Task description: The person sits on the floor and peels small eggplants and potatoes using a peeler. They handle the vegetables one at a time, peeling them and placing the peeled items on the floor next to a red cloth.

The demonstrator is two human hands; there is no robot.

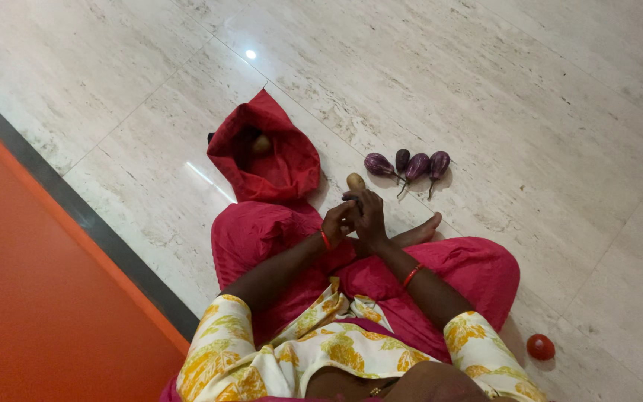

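I sit cross-legged on a pale marble floor. My left hand [336, 222] and my right hand [370, 218] are held together in front of my knees, fingers curled around a small dark object I cannot make out. A tan potato [355, 182] lies on the floor just beyond my fingertips. To its left an open red cloth bag [289, 162] stands, with another potato [261, 144] inside its mouth. Several small purple eggplants [409, 164] lie in a row to the right of the potato.
A red tomato [540, 347] rests on the floor by my right knee. An orange surface [31, 298] with a dark grey border strip [76, 208] runs along the left. My bare foot [424, 230] pokes out beside my hands.
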